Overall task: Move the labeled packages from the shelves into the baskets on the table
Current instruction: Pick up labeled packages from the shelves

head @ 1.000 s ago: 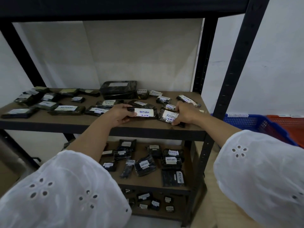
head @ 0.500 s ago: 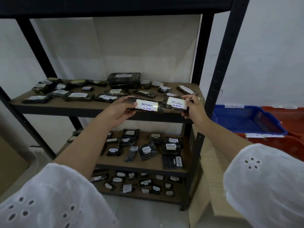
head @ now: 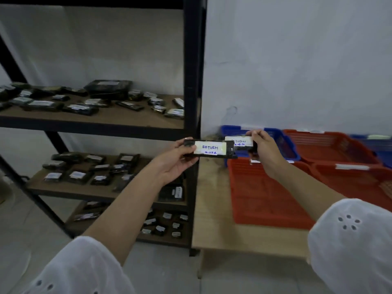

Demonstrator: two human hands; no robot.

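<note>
pale table (head: 214,219), black packages (head: 212,157), white return labels (head: 209,147)

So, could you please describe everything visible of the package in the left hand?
The package is long, flat and dark, in glossy wrap like plastic film. Its pale label reads RETURN in blue; the smaller line below is blurred. The left hand grips its left end, holding it level in the air, label to the camera, by the table's edge. Its right end overlaps the other package; contact is unclear.

The left sleeve (head: 80,270) and right sleeve (head: 352,240) are white, with eyelet cutouts.
</note>
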